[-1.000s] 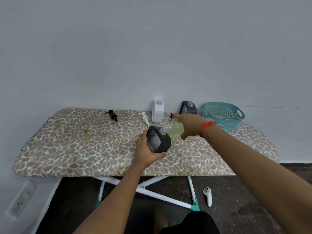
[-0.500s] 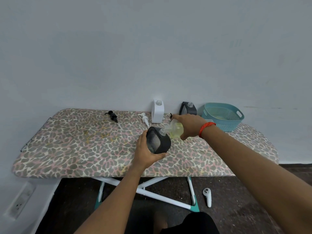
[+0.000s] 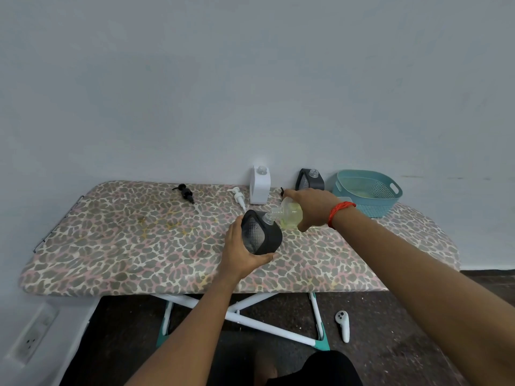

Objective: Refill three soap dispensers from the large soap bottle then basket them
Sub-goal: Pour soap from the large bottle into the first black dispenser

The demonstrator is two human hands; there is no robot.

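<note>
- Yellow-green soap fills part of the clear large soap bottle. The right hand grips it round the body and tips it leftward, so its neck meets the open mouth of the black dispenser.
- The left hand cups that dispenser from its near left side, fingers curled beneath, and holds it tilted above the middle of the leopard-print worktop. Whether its base touches the cover cannot be told.
- Both mouths are narrow, so a small drift of either wrist would likely part them. Soap would then run down the dark shell onto the left hand and the cover.
- The dark shell hides most of the fill level, so pouring too long could bring an overflow with little warning.
- Soap on the fingers would weaken both grips, and a slipped dispenser would spill what it has taken.
- The white dispenser and the second black dispenser stand uncapped at the far edge, just beyond the right hand. Swinging the bottle back carelessly could knock them over.
- The black pump and the white pump lie loose, far and to the left, and could be mismatched to the dispensers.
- The teal basket sits far right with no dispenser in it.
</note>
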